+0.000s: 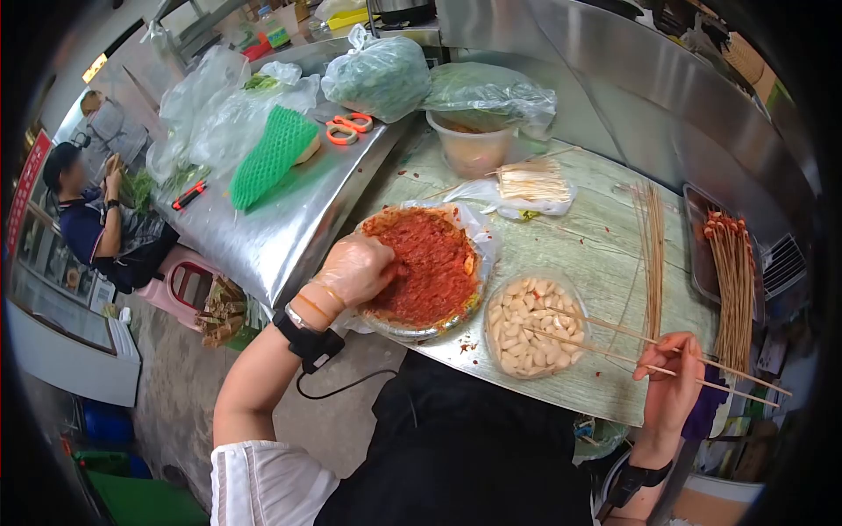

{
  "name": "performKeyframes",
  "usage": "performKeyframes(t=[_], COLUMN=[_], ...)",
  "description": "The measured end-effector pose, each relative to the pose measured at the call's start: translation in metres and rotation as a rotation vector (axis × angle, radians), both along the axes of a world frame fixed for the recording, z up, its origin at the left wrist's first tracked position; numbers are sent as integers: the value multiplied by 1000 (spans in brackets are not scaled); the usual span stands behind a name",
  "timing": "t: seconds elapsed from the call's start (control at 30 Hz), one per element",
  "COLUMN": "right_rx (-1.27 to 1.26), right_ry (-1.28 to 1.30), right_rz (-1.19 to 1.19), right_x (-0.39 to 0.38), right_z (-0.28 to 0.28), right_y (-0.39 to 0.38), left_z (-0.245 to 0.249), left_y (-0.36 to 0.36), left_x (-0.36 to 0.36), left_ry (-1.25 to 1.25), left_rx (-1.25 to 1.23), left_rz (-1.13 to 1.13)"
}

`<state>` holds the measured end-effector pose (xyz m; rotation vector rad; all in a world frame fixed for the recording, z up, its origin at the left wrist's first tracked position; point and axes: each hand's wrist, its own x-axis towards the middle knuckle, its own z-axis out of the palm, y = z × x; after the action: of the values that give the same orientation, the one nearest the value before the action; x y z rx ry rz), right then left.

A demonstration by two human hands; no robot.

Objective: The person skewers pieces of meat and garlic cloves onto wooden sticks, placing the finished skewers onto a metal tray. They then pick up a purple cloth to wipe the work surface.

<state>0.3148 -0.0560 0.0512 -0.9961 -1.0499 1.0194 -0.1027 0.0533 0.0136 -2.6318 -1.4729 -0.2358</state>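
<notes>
My left hand (360, 266), in a clear plastic glove, reaches into a bowl of red chili paste (425, 263). Its fingers are curled at the paste, and what they may hold is hidden. Two thin wooden skewers (605, 329) are gripped in my right hand (668, 364), spread slightly apart. Their far ends lie over peeled garlic cloves (526, 337) in a clear round bowl (493, 355). Beyond my right hand, a bundle of bare skewers (649, 254) rests on the board. Loaded skewers with red tips (728, 272) lie in a metal tray (697, 219).
A bundle of pale sticks (533, 181) lies before a white tub (471, 145). Orange-handled scissors (349, 129), green foam netting (274, 158), a box cutter (189, 195) and bagged greens (377, 74) occupy the steel counter (289, 232). A seated person (96, 210) is at left.
</notes>
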Motion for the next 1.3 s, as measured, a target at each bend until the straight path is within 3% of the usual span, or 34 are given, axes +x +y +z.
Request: performKeyframes(t=[0.03,0.1,0.13,0.17,0.23,0.27,0.33,0.47,0.57,0.63,0.83,0.9,1.07,1.17,1.3], right_rx=[-7,-10,-13,-16,-32,-51,-50,25,-52,-42,-47,-55,-8,-75,-108], right_ry=[10,22,21,21,30,37,38,16,-73,-89,-172,-180,-162,-215,-232], right_rz=[1,-2,28,58,25,-4,-9,40,11,-4,79,93,116,156,155], right_x=[-1,-1,1,1,-4,-8,-16,-8,-5,-12,-8,-18,-25,-19,-28], right_z=[0,-2,-3,-4,-6,-6,-3,-7,0,10,1,10,5,4,5], right_y=[0,0,0,0,1,2,2,3,4,5,18,18,21,20,19], left_z=[2,9,3,9,24,22,16,10,2,-9,-10,-11,-12,-20,-27], left_y=[0,-4,-6,-10,-18,-20,-25,-32,-35,-34,-33,-31,-30,-30,-34], left_x=[-1,-2,-5,-2,5,7,12,35,38,39,51,50,60,63,71], left_ry=[1,-446,-745,-743,-1138,-1136,-1436,-1718,-1657,-1515,-1524,-1395,-1699,-1503,-1502], left_rx=[1,-322,-416,-414,-851,-853,-971,-884,-829,-651,-550,-474,-578,-496,-394], left_rz=[-8,251,212,207,407,402,217,199,228,182,147,183,316,306,328])
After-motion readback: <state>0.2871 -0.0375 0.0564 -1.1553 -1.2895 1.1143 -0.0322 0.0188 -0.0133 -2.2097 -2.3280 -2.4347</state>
